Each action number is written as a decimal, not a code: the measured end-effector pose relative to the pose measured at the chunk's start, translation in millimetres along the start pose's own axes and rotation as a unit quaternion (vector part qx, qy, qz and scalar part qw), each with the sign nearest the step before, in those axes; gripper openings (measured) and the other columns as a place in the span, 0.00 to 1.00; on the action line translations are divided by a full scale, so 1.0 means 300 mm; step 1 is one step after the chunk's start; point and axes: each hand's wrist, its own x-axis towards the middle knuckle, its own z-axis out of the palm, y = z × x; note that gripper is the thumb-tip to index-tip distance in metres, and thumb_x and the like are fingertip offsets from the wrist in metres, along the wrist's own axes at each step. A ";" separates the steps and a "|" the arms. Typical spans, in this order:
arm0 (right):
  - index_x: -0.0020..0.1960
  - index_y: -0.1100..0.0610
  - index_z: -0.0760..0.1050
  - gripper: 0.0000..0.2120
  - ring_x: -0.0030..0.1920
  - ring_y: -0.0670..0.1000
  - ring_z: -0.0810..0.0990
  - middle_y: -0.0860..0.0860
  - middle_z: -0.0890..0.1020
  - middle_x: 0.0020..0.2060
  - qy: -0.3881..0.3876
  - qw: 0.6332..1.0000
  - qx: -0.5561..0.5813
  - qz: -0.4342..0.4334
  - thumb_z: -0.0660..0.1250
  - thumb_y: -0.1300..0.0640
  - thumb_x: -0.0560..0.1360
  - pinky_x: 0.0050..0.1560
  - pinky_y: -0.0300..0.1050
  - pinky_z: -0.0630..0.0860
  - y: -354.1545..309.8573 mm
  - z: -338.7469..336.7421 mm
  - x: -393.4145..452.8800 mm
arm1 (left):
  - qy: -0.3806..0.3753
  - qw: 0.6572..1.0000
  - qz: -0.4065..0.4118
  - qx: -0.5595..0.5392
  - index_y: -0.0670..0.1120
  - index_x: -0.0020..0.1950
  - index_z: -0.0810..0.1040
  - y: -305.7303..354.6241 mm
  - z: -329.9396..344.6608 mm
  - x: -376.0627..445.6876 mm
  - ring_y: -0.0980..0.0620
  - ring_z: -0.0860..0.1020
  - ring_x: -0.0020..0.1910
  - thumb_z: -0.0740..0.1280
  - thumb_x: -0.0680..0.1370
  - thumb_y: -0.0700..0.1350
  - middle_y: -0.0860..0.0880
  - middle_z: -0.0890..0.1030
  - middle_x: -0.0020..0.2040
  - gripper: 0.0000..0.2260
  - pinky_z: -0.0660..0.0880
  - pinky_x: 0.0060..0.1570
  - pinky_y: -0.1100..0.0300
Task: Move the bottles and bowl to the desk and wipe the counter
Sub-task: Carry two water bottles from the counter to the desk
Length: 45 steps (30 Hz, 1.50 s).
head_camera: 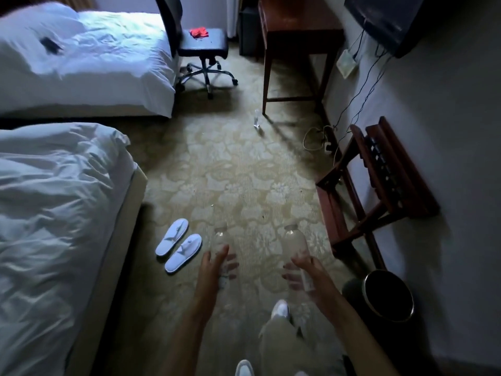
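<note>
Carpeted hotel floor, desk standing far ahead.
I'm gripping one clear bottle in my left hand and another bottle in my right hand, both held upright.

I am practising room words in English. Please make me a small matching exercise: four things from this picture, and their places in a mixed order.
Things:
1. red cloth
2. white slippers
3. small bottle
4. dark bin

Places:
A. on the carpet beside the near bed
B. on the carpet near the desk leg
C. on the chair seat
D. by the wall, lower right

Pairs: 1-C, 2-A, 3-B, 4-D
</note>
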 end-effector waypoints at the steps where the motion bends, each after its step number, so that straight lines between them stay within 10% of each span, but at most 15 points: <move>1: 0.65 0.67 0.70 0.50 0.44 0.60 0.84 0.62 0.82 0.51 -0.003 1.000 0.007 0.006 0.80 0.42 0.51 0.35 0.46 0.80 -0.025 0.005 0.071 | 0.001 1.000 0.001 0.000 0.50 0.65 0.73 0.028 0.008 0.079 0.46 0.84 0.51 0.69 0.65 0.67 0.45 0.83 0.56 0.34 0.80 0.53 0.42; 13: 0.63 0.57 0.73 0.29 0.49 0.61 0.85 0.59 0.85 0.49 -0.019 1.000 -0.004 0.012 0.70 0.41 0.69 0.42 0.48 0.82 -0.698 0.192 0.992 | 0.064 0.998 -0.009 -0.029 0.42 0.65 0.73 0.569 0.061 1.055 0.44 0.83 0.50 0.69 0.67 0.63 0.41 0.82 0.56 0.34 0.78 0.42 0.52; 22: 0.57 0.55 0.74 0.38 0.42 0.57 0.84 0.58 0.84 0.45 -0.085 0.995 -0.044 0.004 0.76 0.35 0.54 0.39 0.48 0.79 -1.180 0.512 1.637 | 0.130 0.984 -0.035 -0.116 0.41 0.60 0.77 0.847 -0.089 1.708 0.43 0.83 0.42 0.74 0.64 0.63 0.40 0.83 0.50 0.34 0.78 0.42 0.49; 27: 0.59 0.55 0.74 0.34 0.48 0.60 0.85 0.61 0.84 0.51 -0.045 0.999 -0.022 0.020 0.74 0.38 0.59 0.45 0.50 0.81 -1.384 0.658 1.970 | 0.074 0.991 -0.014 -0.114 0.48 0.58 0.77 1.164 -0.112 2.162 0.45 0.83 0.44 0.66 0.75 0.57 0.37 0.82 0.53 0.17 0.81 0.40 0.54; 35: 0.65 0.54 0.71 0.33 0.53 0.52 0.85 0.52 0.85 0.53 -0.008 0.997 0.008 -0.074 0.74 0.43 0.65 0.52 0.49 0.78 -1.993 0.765 2.502 | -0.011 0.998 0.058 0.018 0.48 0.64 0.74 1.829 -0.016 2.854 0.43 0.84 0.50 0.69 0.67 0.65 0.44 0.84 0.53 0.32 0.80 0.49 0.47; 45: 0.56 0.55 0.77 0.42 0.46 0.56 0.85 0.57 0.85 0.47 0.079 0.992 0.094 -0.038 0.78 0.33 0.49 0.46 0.51 0.80 -2.442 0.717 3.259 | -0.060 0.998 -0.024 -0.028 0.39 0.55 0.74 2.124 0.271 3.680 0.52 0.75 0.30 0.70 0.73 0.50 0.43 0.77 0.39 0.17 0.72 0.27 0.62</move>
